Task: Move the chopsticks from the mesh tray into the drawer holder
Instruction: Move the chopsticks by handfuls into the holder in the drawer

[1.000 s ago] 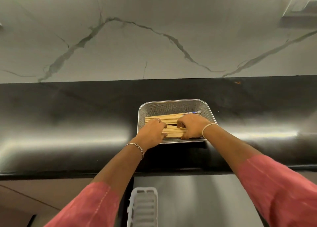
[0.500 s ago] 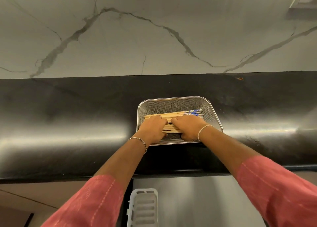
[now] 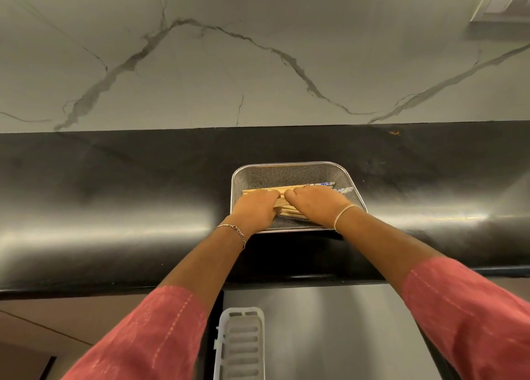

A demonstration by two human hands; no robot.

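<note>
A metal mesh tray (image 3: 289,171) sits on the black counter, holding a bundle of wooden chopsticks (image 3: 282,200) laid left to right, some with blue patterned ends (image 3: 327,184) at the right. My left hand (image 3: 253,209) and my right hand (image 3: 314,204) both lie over the bundle, fingers curled around it, thumbs nearly touching in the middle. Most of the bundle is hidden under my hands. A white slotted plastic holder (image 3: 242,345) lies in the open drawer below the counter edge, at the bottom of the view.
The glossy black counter (image 3: 114,207) stretches left and right of the tray. Behind it rises a grey marble wall (image 3: 258,64) with a switch plate (image 3: 502,3) at top right. The drawer's grey floor (image 3: 329,336) lies to the right of the holder.
Both hands have gathered the spread chopsticks into a tighter bundle and moved closer together over it. The camera view shifted slightly.
</note>
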